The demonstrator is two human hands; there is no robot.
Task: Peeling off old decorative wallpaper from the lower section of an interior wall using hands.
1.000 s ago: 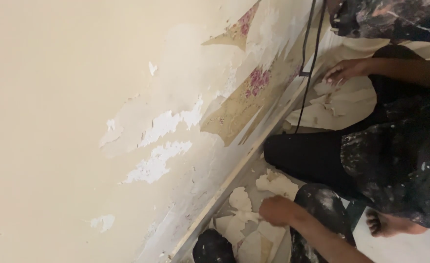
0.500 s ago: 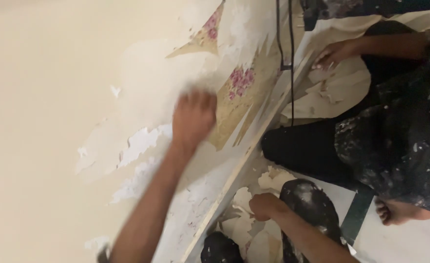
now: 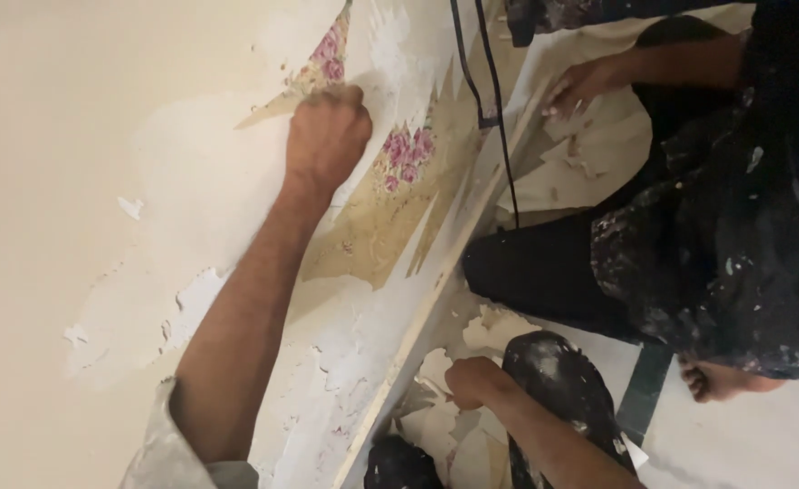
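Left hand [image 3: 327,136]: my fist, closed on the wallpaper [image 3: 377,231] edge, strip running down-right toward baseboard [image 3: 435,299] | Right hand [image 3: 473,380]: closed among scraps [image 3: 435,426] on floor | Left nearer the strip.

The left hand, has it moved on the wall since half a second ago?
Yes. The left hand has gone up the wall, nearer the pink flower patch.

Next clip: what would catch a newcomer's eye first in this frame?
A fist, the left hand, is pressed against the cream wall at upper centre, on a patch where floral wallpaper shows through peeled paint. Below, the right hand rests among torn paper scraps on the floor beside the baseboard. At right crouches another person in paint-spattered dark clothes.
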